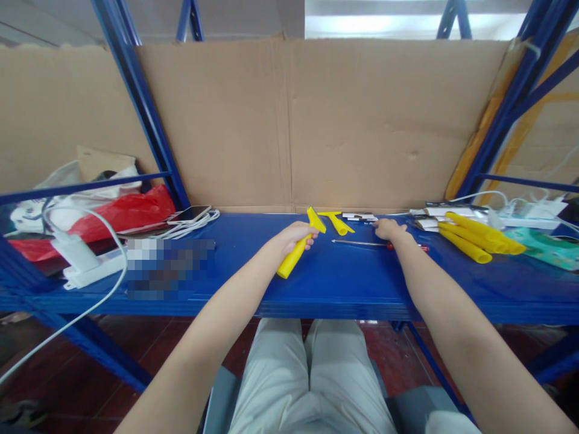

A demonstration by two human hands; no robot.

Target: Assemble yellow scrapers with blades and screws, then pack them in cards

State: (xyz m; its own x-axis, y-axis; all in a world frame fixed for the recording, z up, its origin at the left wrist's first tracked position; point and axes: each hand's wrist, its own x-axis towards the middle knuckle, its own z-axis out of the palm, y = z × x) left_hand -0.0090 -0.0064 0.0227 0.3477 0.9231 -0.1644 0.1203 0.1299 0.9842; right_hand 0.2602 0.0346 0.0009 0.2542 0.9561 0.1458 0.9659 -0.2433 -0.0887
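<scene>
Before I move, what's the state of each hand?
Left hand: closed around the yellow tool.
Right hand: low beside the screwdriver; can't tell whether it's open or gripping anything.

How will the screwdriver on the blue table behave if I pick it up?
The screwdriver should feel stiff, because its long shaft looks metallic and straight. It is probably heavier toward the red handle, which looks thicker than the shaft.

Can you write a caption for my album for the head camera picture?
Left hand gripping a yellow tool above a blue workbench.
</scene>
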